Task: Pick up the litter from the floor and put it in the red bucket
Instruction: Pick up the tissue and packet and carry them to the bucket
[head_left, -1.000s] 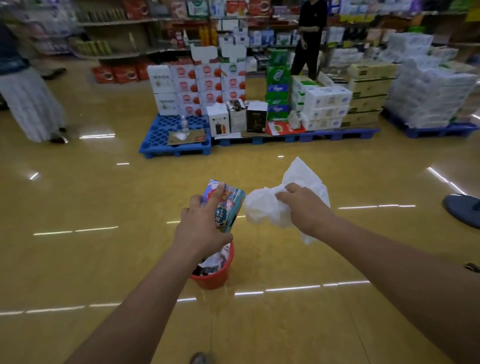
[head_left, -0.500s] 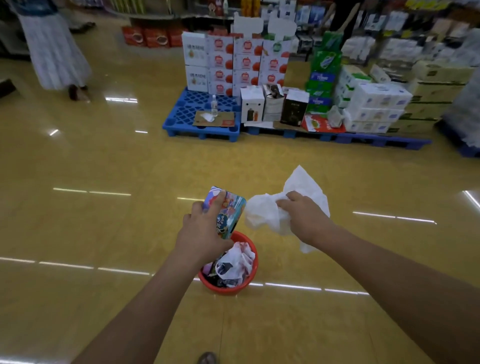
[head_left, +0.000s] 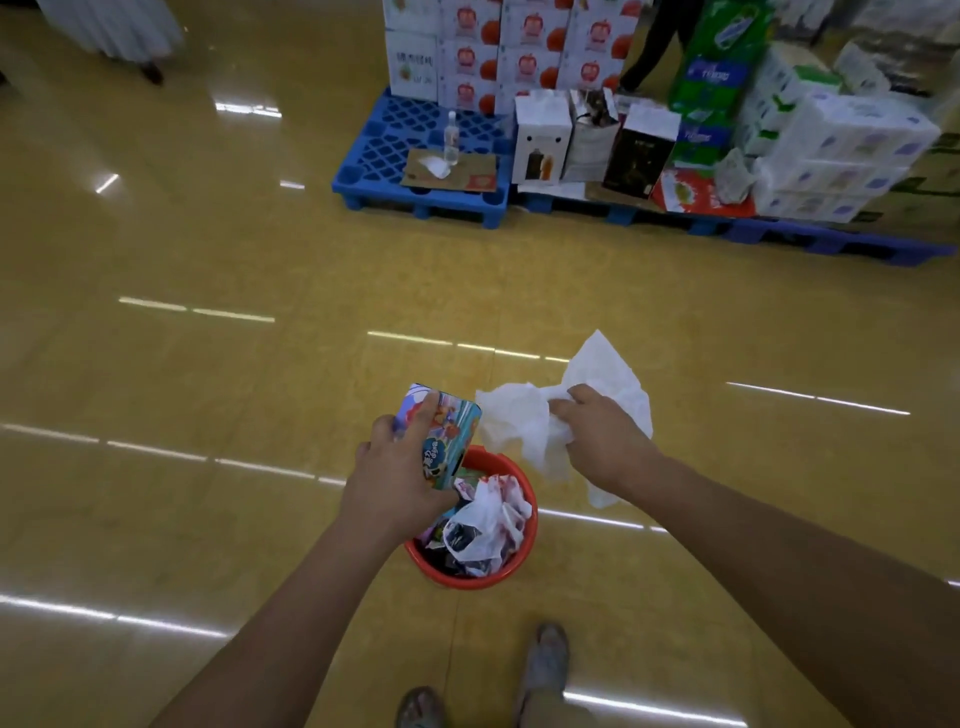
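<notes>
Open yellow floor (head_left: 208, 389) round red bucket (head_left: 470, 580); left grip (head_left: 395, 483) tight round carton (head_left: 444, 441), right grip (head_left: 602, 447) tight round tissue (head_left: 519, 421).

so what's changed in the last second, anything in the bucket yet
Nothing let go. The view tipped down, so the red bucket shows more fully under the hands. The left hand still grips the colourful carton; the right hand still grips the white tissue.

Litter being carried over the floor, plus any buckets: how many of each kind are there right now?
Colourful printed carton: 1
White crumpled paper wad: 1
Red bucket, already holding other litter: 1
Total: 3
</notes>
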